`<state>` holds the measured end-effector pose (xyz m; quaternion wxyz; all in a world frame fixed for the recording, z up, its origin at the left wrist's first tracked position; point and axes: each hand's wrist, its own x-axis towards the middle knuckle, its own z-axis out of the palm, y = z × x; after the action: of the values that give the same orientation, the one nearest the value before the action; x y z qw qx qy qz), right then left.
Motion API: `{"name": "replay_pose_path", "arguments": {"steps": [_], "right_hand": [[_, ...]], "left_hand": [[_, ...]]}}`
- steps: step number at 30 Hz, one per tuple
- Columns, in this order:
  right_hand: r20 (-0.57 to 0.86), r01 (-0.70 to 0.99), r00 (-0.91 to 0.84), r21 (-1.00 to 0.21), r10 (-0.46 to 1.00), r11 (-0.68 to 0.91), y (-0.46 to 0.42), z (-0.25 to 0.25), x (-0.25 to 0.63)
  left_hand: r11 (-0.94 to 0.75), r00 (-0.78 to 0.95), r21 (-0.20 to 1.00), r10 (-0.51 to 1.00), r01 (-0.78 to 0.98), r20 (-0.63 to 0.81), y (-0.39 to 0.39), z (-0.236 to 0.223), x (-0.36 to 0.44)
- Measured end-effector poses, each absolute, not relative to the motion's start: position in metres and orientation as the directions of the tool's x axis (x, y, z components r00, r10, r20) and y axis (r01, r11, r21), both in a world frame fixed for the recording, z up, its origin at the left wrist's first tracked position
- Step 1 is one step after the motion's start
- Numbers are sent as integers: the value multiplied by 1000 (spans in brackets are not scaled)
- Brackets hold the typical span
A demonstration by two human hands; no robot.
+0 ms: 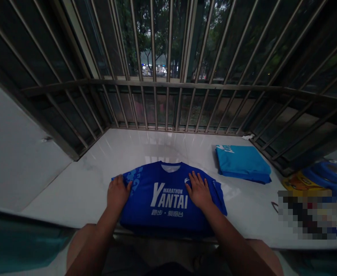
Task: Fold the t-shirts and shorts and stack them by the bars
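Note:
A blue short-sleeved T-shirt (168, 218) lies front side up at the near edge of the white ledge, with its lower part hanging over that edge. White "MARATHON YANTAI" lettering and a line of Chinese characters cross its chest. On the sleeve at the left, which has a light-blue pattern, rests my left hand (117, 193), thumb apart from the fingers and partly covering the sleeve. My right hand (198, 189) lies flat with fingers spread on the shirt's right shoulder area, beside a small white logo. Both palms are hidden.
Folded blue clothes (243, 163) lie in a stack to the right on the white ledge (71, 188). Blue rolls of tape (329, 172) and a yellow package (300, 182) stand at the far right, near a blurred patch. Metal window bars (168, 84) enclose the ledge's back and sides.

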<state>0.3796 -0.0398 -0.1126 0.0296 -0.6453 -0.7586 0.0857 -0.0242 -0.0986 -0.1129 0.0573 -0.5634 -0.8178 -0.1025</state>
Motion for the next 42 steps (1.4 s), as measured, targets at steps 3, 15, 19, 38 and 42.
{"name": "replay_pose_path", "arguments": {"steps": [3, 15, 19, 38, 42], "right_hand": [[-80, 968, -196, -175, 977, 180, -27, -110, 367], [-60, 961, -225, -179, 972, 211, -11, -109, 357], [-56, 960, -228, -179, 972, 214, -10, -112, 358], [8, 915, -320, -258, 947, 311, 15, -71, 235], [-50, 867, -417, -323, 907, 381, 29, -77, 186]], "left_hand": [[408, -412, 56, 902, 911, 130, -96, -92, -43], [-344, 295, 69, 877, 936, 379, -94, -73, 42], [-311, 229, 147, 885, 939, 406, -134, -104, 35], [-239, 129, 594, 967, 768, 222, -144, -118, -51], [-266, 157, 597, 961, 757, 228, -147, -110, -51]]}}
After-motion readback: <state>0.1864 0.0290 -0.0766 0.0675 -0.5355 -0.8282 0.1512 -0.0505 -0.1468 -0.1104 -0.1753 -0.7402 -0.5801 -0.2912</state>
